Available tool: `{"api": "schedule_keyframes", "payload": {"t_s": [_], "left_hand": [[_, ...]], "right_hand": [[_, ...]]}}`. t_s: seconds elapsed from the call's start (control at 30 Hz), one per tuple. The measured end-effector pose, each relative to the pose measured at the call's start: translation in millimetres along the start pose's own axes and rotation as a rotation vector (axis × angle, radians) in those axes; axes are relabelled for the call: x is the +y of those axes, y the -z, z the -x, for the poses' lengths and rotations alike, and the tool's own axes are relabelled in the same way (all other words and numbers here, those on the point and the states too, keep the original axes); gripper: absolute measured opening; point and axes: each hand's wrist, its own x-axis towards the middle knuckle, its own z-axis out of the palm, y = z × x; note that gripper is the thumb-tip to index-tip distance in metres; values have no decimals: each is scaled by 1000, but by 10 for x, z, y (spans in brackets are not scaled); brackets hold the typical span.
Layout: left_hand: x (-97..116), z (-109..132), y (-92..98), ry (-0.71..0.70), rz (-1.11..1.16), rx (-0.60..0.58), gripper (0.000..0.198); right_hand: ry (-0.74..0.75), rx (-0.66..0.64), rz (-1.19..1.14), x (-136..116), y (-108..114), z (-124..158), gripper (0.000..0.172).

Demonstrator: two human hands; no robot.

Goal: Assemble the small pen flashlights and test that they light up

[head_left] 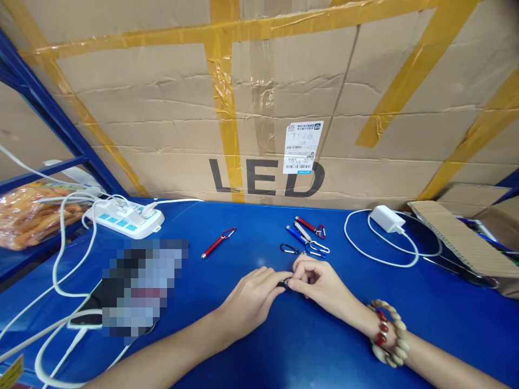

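Note:
My left hand (pixel 251 294) is closed, its thumb and fingertips pinching one end of a small black piece (pixel 283 283). My right hand (pixel 320 278) pinches the same piece from the other side, so most of it is hidden by fingers. Just beyond the right fingertips lies a black carabiner clip (pixel 289 249); whether it joins the held piece I cannot tell. Past it, a blue keychain flashlight (pixel 297 234), a silver one (pixel 303 231) and a red one (pixel 306 223) lie bunched together with their clips. Another red keychain flashlight (pixel 213 247) rests alone to the left.
A large taped cardboard box (pixel 170 124) walls off the back of the blue table (pixel 251 232). On the left are a white power strip (pixel 130 219), cables and a pixelated phone-like device (pixel 141 286). A white charger (pixel 387 219) with its cord and a cardboard flap (pixel 462 235) are at right.

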Motion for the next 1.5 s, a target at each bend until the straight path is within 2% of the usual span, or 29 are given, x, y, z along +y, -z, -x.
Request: {"api": "schedule_keyframes", "payload": {"t_s": [0.5, 0.93, 1.5], "left_hand": [[7, -31, 7, 48, -39, -14, 20], [31, -15, 20, 143, 85, -19, 18], [46, -7, 24, 147, 113, -26, 19]], "right_hand": [[-26, -34, 74, -8, 14, -21, 36], [-63, -41, 62, -81, -3, -25, 42], [-52, -42, 63, -82, -11, -4, 41]]}}
